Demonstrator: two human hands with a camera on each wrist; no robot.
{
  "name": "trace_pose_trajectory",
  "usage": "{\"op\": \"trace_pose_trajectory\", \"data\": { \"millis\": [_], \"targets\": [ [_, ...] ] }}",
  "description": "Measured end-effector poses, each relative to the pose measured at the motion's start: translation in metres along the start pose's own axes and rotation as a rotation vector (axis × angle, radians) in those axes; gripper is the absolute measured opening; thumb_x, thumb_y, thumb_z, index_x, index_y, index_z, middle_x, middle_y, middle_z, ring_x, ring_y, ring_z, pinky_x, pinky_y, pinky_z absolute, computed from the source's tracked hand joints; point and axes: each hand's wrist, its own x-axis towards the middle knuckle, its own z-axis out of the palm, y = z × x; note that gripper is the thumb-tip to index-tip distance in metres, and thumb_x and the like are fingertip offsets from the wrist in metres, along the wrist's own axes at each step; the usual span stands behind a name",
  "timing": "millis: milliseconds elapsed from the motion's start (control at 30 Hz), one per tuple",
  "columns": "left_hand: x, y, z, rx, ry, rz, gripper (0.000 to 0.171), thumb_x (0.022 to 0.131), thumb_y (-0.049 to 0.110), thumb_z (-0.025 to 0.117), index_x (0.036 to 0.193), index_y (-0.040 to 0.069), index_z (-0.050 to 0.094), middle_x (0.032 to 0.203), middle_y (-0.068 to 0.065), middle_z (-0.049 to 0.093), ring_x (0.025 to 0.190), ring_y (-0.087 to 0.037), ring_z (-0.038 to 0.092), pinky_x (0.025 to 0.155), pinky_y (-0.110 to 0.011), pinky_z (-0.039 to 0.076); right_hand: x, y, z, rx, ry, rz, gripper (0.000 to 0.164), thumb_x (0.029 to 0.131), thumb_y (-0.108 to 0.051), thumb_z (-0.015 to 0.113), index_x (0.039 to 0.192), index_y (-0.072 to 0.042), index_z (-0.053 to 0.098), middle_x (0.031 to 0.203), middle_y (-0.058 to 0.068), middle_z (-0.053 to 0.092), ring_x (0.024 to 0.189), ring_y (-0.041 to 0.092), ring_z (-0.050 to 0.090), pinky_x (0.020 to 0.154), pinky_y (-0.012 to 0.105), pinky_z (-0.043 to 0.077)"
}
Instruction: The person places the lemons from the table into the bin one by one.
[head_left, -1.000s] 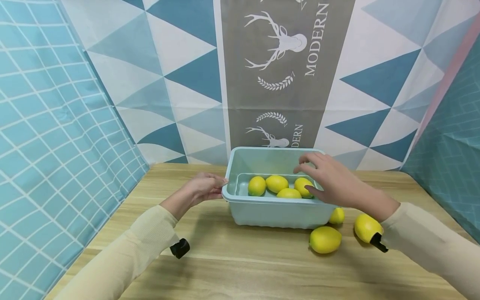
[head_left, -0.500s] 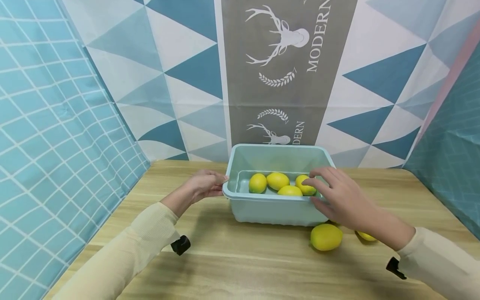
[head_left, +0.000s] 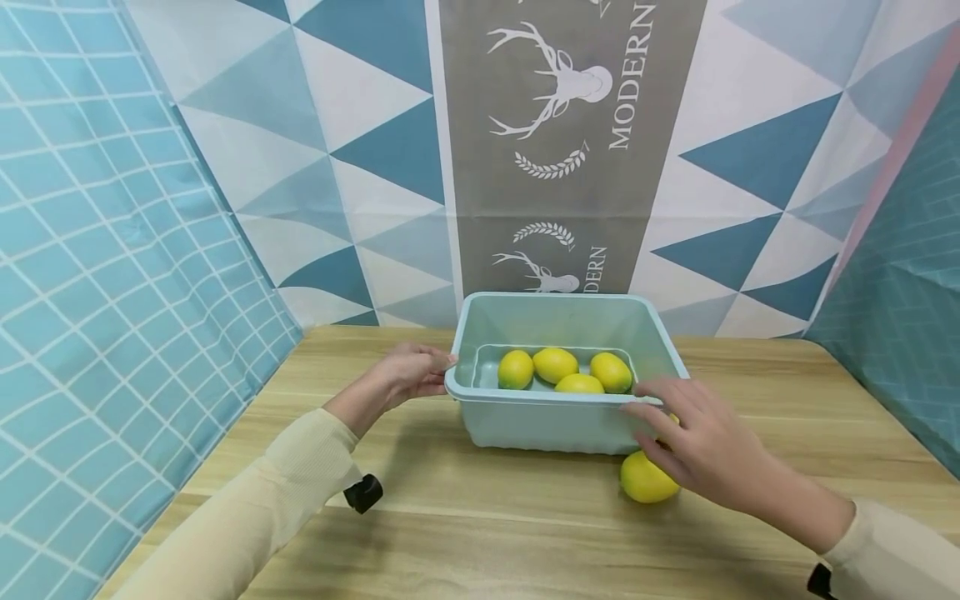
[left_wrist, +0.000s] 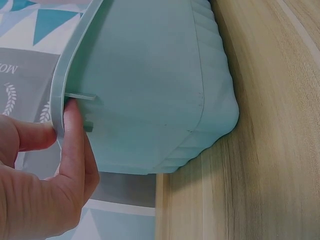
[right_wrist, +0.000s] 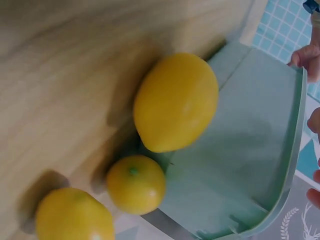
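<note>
A pale green plastic bin (head_left: 555,421) stands on the wooden table, with several yellow lemons (head_left: 556,365) on its floor. At the bin's left end my left hand (head_left: 408,375) pinches the rim; the left wrist view has the thumb on the outer edge and fingers (left_wrist: 74,145) beneath the lip. My right hand (head_left: 701,437) hovers by the bin's front right corner, fingers loosely bent and nothing held. Below it sits a lemon (head_left: 643,478), partly covered by the hand. The right wrist view gives three lemons beside the bin: a large one (right_wrist: 177,102), a smaller one (right_wrist: 136,185) and one cut off (right_wrist: 75,217).
The wooden tabletop (head_left: 480,533) extends in front of the bin and to both sides. Behind it hangs a patterned cloth (head_left: 555,183) with triangles and deer heads. A blue grid cloth (head_left: 112,275) borders the left, a teal cloth (head_left: 892,333) the right.
My right hand has moved from above the bin's right end out past its rim, rightward and toward me, over the loose lemons. My left hand stays on the rim.
</note>
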Motion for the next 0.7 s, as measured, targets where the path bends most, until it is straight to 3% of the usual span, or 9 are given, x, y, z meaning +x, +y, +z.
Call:
{"op": "trace_pose_trajectory", "data": {
  "millis": [200, 367, 700],
  "targets": [
    [0.000, 0.000, 0.000, 0.006, -0.001, 0.002, 0.041, 0.097, 0.011, 0.053, 0.130, -0.013, 0.048, 0.090, -0.007, 0.062, 0.071, -0.007, 0.061, 0.068, -0.019, 0.057, -0.016, -0.008, -0.002, 0.017, -0.031, 0.004, 0.040, 0.101, -0.037, 0.039, 0.099, -0.010, 0.069, 0.103, 0.008, 0.065, 0.091, 0.022, 0.061, 0.074, 0.038, 0.049],
    [0.000, 0.001, 0.000, 0.024, -0.002, 0.007, 0.042, 0.097, 0.011, 0.052, 0.131, -0.014, 0.047, 0.085, -0.003, 0.061, 0.071, -0.007, 0.061, 0.069, -0.019, 0.057, -0.030, -0.011, -0.003, 0.026, -0.145, 0.040, 0.044, 0.102, -0.038, 0.033, 0.104, -0.011, 0.069, 0.105, 0.006, 0.064, 0.097, 0.021, 0.059, 0.084, 0.036, 0.045],
    [0.000, 0.002, 0.001, 0.015, 0.005, -0.002, 0.043, 0.097, 0.010, 0.053, 0.132, -0.013, 0.046, 0.083, -0.003, 0.061, 0.070, -0.007, 0.061, 0.068, -0.019, 0.057, -0.042, -0.010, -0.002, 0.025, -0.292, 0.031, 0.048, 0.101, -0.038, 0.024, 0.111, -0.016, 0.065, 0.109, 0.003, 0.062, 0.097, 0.018, 0.057, 0.078, 0.038, 0.048]
  ]
}}
